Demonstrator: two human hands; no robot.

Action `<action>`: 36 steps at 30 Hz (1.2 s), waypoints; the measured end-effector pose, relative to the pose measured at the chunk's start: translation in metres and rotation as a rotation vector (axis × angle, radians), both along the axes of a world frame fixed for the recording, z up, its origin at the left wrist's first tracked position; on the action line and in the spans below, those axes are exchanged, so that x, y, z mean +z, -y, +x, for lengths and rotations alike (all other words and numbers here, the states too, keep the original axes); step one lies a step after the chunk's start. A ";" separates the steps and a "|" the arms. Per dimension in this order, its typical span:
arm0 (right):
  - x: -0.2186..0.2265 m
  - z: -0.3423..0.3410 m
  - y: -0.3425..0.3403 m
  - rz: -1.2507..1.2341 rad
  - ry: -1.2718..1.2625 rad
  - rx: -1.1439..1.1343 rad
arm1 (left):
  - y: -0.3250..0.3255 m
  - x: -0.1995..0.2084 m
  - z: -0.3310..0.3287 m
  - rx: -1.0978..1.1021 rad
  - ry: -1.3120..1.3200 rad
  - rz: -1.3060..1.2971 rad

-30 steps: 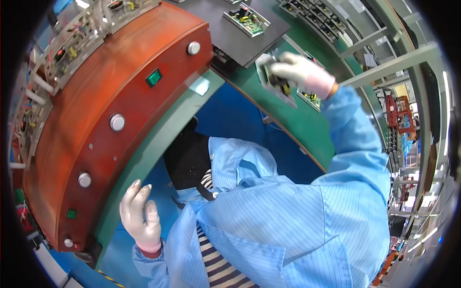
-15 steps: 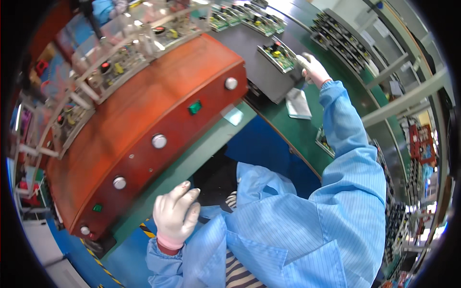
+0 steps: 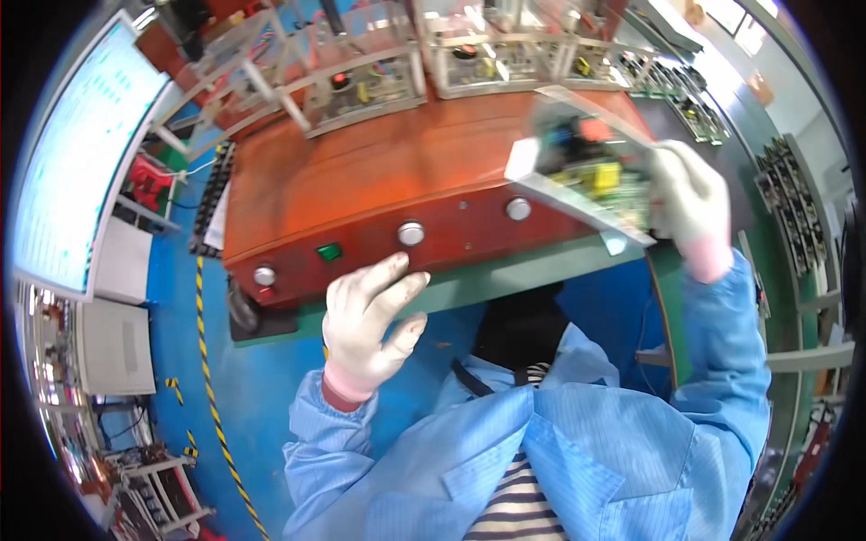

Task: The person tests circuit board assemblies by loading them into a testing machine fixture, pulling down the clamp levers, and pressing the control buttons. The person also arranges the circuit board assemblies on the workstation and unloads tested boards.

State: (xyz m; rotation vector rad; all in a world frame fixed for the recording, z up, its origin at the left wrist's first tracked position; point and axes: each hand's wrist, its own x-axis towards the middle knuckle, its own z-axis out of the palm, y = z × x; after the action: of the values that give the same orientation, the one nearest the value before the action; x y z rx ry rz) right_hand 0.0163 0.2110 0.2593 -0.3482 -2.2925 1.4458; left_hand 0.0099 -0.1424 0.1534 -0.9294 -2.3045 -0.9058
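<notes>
A circuit board in a metal frame (image 3: 595, 176), with yellow, red and green parts, hangs tilted and motion-blurred over the right end of the red console (image 3: 361, 180). My right hand (image 3: 693, 200), in a white glove, grips it by its right edge. My left hand (image 3: 372, 320), also gloved in white, is raised before the console's front with nothing in it, thumb and fingers apart. Closest to it are a round silver button (image 3: 410, 233) and a green switch (image 3: 329, 252).
Clear-sided test fixtures (image 3: 361, 95) holding boards line the console's back. A lit monitor (image 3: 86, 162) stands at left. More boards (image 3: 690, 104) lie at the far right, and a rack of dark parts (image 3: 789, 207) stands beside the green bench. Yellow-black tape (image 3: 212, 388) marks the blue floor.
My right hand has lifted the circuit board off the dark surface at right and brought it over the console. The view has swung left, showing the monitor. My left hand stays open.
</notes>
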 end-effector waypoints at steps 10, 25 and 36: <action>-0.063 -0.155 0.213 0.471 -0.238 0.542 | 0.113 0.038 -0.061 0.329 0.130 -0.214; 0.025 -0.167 0.267 1.027 -0.677 0.636 | 0.160 0.045 -0.174 0.432 0.234 -0.484; 0.029 -0.179 0.393 0.190 -1.252 1.321 | 0.133 0.039 -0.196 0.476 0.243 -0.344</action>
State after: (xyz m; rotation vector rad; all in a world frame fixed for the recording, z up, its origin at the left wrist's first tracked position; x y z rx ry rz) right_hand -0.1632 -0.1825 0.2887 1.8516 -1.3515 1.1566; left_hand -0.1865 -0.2758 0.1923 -0.3670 -2.7758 -0.4465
